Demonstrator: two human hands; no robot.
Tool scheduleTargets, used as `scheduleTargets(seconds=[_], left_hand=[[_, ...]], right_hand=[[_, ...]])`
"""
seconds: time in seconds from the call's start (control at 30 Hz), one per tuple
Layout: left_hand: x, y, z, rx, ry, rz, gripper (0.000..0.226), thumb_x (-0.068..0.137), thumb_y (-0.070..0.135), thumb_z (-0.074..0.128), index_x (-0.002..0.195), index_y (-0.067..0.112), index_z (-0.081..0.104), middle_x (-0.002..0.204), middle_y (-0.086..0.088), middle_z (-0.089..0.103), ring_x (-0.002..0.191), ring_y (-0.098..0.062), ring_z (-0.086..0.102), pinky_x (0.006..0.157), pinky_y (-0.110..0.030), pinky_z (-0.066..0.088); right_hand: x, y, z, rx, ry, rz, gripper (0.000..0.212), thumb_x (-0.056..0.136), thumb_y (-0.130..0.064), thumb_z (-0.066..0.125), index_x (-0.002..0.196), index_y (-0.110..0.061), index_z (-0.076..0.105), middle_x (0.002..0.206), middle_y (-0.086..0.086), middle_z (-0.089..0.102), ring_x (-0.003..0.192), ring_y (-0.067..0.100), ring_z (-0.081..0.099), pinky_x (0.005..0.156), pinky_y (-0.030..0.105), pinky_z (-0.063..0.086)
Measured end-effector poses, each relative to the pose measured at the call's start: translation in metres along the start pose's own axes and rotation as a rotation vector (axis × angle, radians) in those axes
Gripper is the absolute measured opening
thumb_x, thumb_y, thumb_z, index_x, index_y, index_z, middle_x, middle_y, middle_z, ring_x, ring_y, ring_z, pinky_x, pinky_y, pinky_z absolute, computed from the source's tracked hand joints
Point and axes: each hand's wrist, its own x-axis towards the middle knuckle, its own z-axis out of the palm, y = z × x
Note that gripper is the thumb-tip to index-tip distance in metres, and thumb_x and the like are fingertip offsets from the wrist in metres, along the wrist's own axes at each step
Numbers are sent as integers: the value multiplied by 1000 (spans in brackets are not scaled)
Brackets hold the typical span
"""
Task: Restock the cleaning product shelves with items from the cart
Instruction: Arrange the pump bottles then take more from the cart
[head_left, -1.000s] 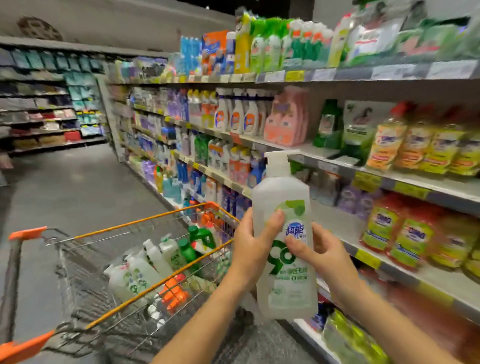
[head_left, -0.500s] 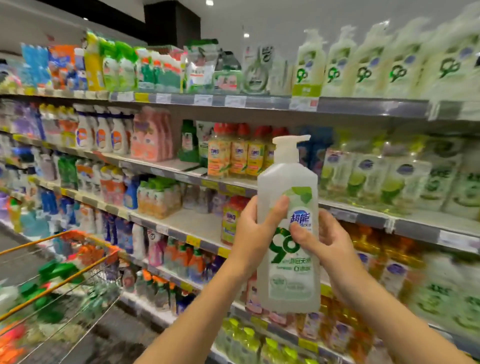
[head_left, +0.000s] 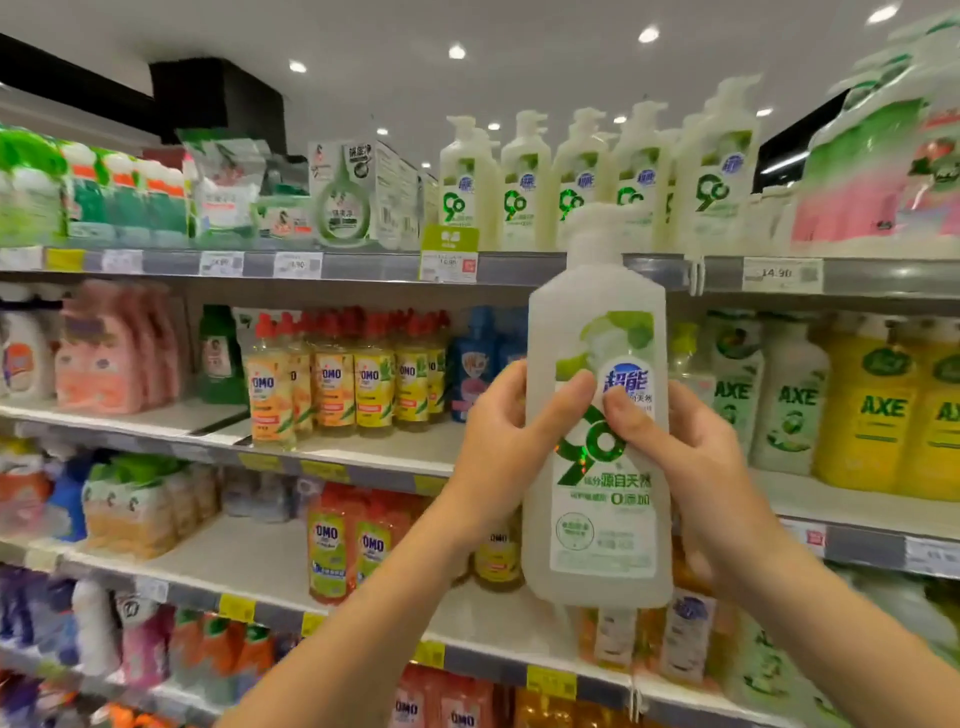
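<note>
Both hands hold the pump bottle (head_left: 597, 519) upright in the air in front of the shelves, its pump head about level with the lip of the top shelf (head_left: 363, 267); the left hand (head_left: 498, 447) curls round its left side and the right hand (head_left: 691, 467) round its right, both thumbs pressed on the label and almost meeting.

The matching bottles (head_left: 524, 182) stand close together on that top shelf, so that looks like the likely home. The risks, as I judge them, come from the height and the crowding; the bottle has to rise over the lip, and a base lifted too low would catch the edge or knock the green price tag (head_left: 449, 254) that stands proud of it; pushed into a row this tight, it could tip a neighbour and send others over; the plastic looks smooth and the bottle full, so letting go with one hand too early, at arm's reach, might let it slide; a fall would land among the OMO bottles (head_left: 337, 384) below.
</note>
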Motion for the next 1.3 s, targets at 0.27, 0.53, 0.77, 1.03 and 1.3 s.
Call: scheduleTargets(seconds=[0.27,0.53,0.77,1.03,1.3], left_hand=[[178,24,-2,116,-127,196,43,86,45,64,116,14,64,105,-5,73,94,-18,71,82,-37,58],[339,56,11,276,-295,337,41,93,48,55,115,13,57,103,2,72,84,-6,71,64,-22,57],[413,10,25,430,-496,229,33,94,44,52,114,18,57,106,4,70,95,-9,68,86,-35,56],[429,-26,38,567,-535,278,15,93,51,48,96,36,50,93,15,65,85,-3,64,67,-26,59],[425,-28,32,661,-621,208,46,78,37,74,114,32,46,101,16,58,91,-5,62,66,-27,60]], right_hand=[[159,-42,-16,-23,86,-211,36,87,-32,63,118,-12,60,101,9,74,91,27,73,73,41,60],[309,-100,-47,-173,188,-444,56,90,-42,63,130,-3,53,106,8,73,95,24,72,78,41,59],[367,-68,-101,-380,184,-339,74,76,-54,67,132,-11,47,116,8,70,105,25,68,95,52,51],[373,-45,-136,-471,-21,-200,46,96,-33,47,137,-11,45,126,9,64,116,25,63,95,46,52],[366,-46,-142,-554,-112,-85,51,88,-11,61,135,-20,45,120,-1,68,109,15,66,85,33,58]])
